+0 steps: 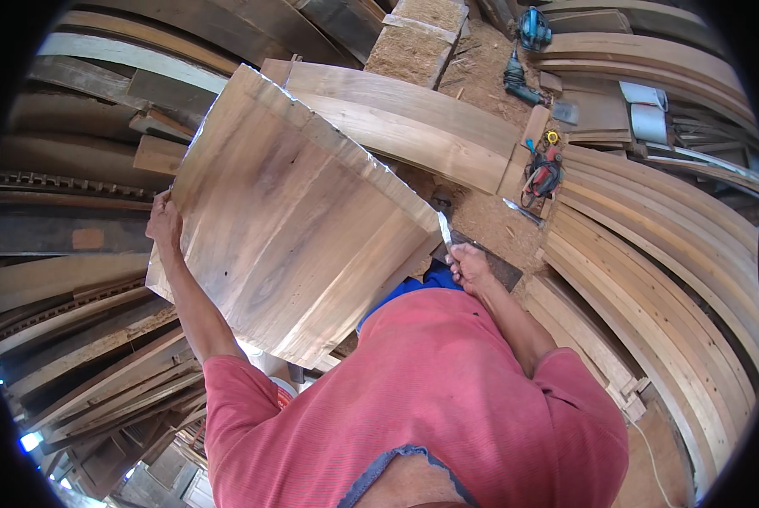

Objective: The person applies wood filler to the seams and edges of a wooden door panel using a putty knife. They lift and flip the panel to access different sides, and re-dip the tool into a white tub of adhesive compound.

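Observation:
A broad wooden panel [303,203], made of several joined boards in light and dark brown, lies tilted in front of my body. Whitish, ragged patches run along its far edge. My left hand [166,222] is closed on the panel's left edge, thumb and fingers pinching it. At the panel's right corner my right hand [470,267] is closed round the lower end of a thin, shiny whitish strip [444,230]. Whether this strip is a blade or something else, I cannot tell. Blue cloth [417,284] shows below the panel's near right side.
Long planks [650,254] are stacked on the right, and many boards [74,212] on the left. Beyond the panel lies a wide board [413,127]. A teal power tool [519,80] and a red-and-black tool [544,173] rest among sawdust [498,224].

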A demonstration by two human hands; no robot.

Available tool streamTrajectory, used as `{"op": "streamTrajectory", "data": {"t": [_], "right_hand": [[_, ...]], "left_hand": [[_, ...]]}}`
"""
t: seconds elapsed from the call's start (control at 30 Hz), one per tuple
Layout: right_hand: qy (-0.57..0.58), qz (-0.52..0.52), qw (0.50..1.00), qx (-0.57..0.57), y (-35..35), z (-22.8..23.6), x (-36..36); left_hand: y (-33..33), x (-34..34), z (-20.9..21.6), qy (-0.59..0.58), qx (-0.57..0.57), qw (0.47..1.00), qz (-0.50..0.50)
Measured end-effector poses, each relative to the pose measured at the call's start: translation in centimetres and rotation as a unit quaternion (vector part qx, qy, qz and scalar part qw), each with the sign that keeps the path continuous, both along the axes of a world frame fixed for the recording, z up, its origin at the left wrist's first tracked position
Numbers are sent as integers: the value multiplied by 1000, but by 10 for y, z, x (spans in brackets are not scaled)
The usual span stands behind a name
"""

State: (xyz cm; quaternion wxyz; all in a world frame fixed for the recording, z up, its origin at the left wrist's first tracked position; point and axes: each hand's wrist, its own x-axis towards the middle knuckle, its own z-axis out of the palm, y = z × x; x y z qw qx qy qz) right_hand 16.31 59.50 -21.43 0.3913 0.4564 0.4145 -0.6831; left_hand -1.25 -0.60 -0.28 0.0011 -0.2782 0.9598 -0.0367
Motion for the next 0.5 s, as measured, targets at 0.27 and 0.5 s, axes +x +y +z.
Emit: {"op": "streamTrajectory", "data": {"t": [0.27,0.5], "right_hand": [[103,-69,989,83,28,16,-10],[322,163,868,341,-4,-18,-14]], "left_hand": [[-3,1,-5,-19,3,999,26],[-5,-1,-10,-15,7,1000,11]]}}
